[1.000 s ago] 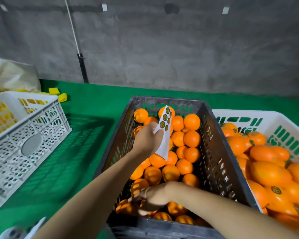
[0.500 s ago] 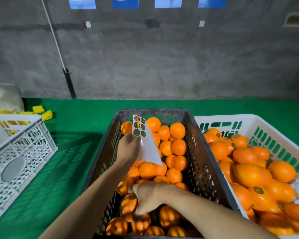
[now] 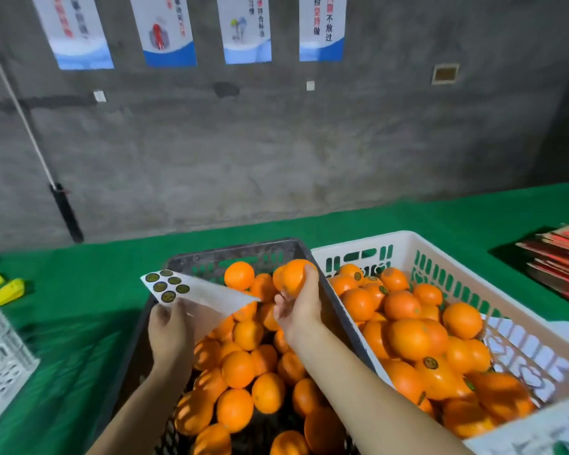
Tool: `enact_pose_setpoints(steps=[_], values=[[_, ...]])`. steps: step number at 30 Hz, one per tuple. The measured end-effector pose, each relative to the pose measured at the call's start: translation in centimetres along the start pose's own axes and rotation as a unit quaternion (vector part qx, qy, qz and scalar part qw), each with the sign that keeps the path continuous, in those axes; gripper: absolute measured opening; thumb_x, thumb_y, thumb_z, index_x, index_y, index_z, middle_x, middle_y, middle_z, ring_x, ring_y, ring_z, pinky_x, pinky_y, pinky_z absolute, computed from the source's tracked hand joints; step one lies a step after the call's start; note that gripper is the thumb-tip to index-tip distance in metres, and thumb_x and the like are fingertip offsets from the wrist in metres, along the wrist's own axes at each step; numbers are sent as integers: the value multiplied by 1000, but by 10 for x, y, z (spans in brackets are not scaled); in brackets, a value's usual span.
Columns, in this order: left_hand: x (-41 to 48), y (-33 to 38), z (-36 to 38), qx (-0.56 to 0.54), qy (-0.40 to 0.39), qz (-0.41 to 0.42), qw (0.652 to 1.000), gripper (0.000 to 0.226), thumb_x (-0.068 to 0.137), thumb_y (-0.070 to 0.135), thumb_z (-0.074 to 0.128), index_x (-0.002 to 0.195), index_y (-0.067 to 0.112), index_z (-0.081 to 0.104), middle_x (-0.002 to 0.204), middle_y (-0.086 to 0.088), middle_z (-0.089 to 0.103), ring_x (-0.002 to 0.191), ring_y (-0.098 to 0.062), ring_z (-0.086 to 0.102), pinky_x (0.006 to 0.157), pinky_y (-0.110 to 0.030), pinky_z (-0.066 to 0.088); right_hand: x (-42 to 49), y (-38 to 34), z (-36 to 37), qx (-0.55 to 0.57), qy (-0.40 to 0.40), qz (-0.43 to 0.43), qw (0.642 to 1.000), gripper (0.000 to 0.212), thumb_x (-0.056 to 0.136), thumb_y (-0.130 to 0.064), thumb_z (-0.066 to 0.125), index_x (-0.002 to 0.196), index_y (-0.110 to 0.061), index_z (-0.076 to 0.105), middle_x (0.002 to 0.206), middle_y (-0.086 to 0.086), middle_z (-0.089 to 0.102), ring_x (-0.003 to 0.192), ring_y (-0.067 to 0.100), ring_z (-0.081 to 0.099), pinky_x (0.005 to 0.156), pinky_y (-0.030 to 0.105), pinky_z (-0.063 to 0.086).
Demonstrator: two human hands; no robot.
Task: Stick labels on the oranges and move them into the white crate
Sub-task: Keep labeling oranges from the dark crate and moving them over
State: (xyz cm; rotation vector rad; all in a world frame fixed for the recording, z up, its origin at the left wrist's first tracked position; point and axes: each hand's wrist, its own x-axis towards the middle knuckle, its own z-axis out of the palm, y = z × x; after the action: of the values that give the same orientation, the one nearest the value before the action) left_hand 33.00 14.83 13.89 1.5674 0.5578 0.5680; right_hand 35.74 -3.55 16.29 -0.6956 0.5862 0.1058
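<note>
The dark crate and the white crate beside it look like moulded plastic. Behind them, the green cloth is matt and the wall rough concrete.

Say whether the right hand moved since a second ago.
Yes. The right hand rose from the near end of the black crate toward its far right rim, gripping an orange.
</note>
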Motion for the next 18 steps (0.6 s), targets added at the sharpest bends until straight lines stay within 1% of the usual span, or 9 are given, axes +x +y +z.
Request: enact_pose_setpoints(steps=[2, 4, 5, 8, 10, 12, 14, 16, 18], values=[[0, -1, 1, 9, -10, 6, 1000, 23, 96, 21, 54, 100, -1, 61, 99, -19, 65, 88, -34, 59, 70, -38, 43, 0, -12, -3, 59, -4, -28, 998, 78, 80, -80, 51, 109, -9, 66, 96, 5, 68, 76, 18, 63, 49, 24, 45], [-2, -1, 2, 16, -20, 21, 999, 22, 99, 21, 51, 100, 1, 59, 97, -18, 63, 84, -28, 57, 68, -37, 42, -1, -18, -6, 93, -31, -46, 994, 83, 84, -82, 40, 114, -9, 64, 105, 6, 71, 88, 22, 69, 52, 26, 47], [-4, -1, 4, 21, -23, 30, 999, 21, 101, 22, 51, 98, 2, 58, 95, -17, 61, 80, -25, 55, 65, -35, 40, -2, -21, -7, 99, -42, -63, 992, 80, 87, -79, 36, 119, -11, 62, 108, 6, 72, 91, 24, 70, 56, 28, 48], [-7, -2, 7, 38, -39, 38, 998, 22, 102, 25, 51, 96, 5, 57, 90, -14, 60, 75, -22, 54, 59, -32, 38, -1, -30, -7, 102, -28, -150, 983, 51, 97, -63, 35, 132, -27, 47, 114, 2, 69, 92, 28, 73, 69, 36, 52], [-7, -2, 8, 41, -64, 44, 996, 23, 102, 26, 52, 96, 5, 58, 90, -13, 61, 76, -22, 55, 59, -32, 39, -4, -34, -6, 80, -6, -203, 976, 32, 101, -54, 37, 126, -36, 44, 115, 3, 65, 89, 28, 72, 68, 36, 52], [-9, -3, 11, 49, -98, 49, 993, 23, 103, 25, 53, 95, 4, 59, 89, -13, 61, 77, -23, 55, 60, -32, 40, -3, -30, -5, 18, -5, -225, 974, 18, 102, -47, 39, 114, -36, 48, 107, 6, 62, 79, 25, 66, 60, 34, 47], [-12, -6, 13, 64, -130, 52, 988, 23, 102, 23, 54, 92, 4, 60, 88, -13, 61, 77, -24, 55, 61, -33, 39, -2, -15, -3, -95, -23, -234, 967, 22, 100, -42, 42, 102, -25, 54, 91, 8, 59, 70, 24, 59, 57, 34, 42], [-15, -8, 14, 79, -154, 57, 983, 24, 102, 21, 56, 85, 3, 60, 83, -14, 60, 74, -24, 54, 60, -33, 38, 0, 3, -4, -257, -59, -272, 925, 29, 96, -39, 47, 95, -12, 57, 79, 4, 56, 68, 24, 59, 59, 32, 42], [-17, -8, 14, 78, -167, 53, 981, 22, 100, 18, 58, 85, 3, 60, 83, -14, 62, 74, -22, 55, 61, -31, 39, 2, 19, -6, -387, -109, -326, 856, 17, 96, -32, 49, 96, -19, 60, 74, -5, 57, 68, 13, 58, 58, 26, 41]])
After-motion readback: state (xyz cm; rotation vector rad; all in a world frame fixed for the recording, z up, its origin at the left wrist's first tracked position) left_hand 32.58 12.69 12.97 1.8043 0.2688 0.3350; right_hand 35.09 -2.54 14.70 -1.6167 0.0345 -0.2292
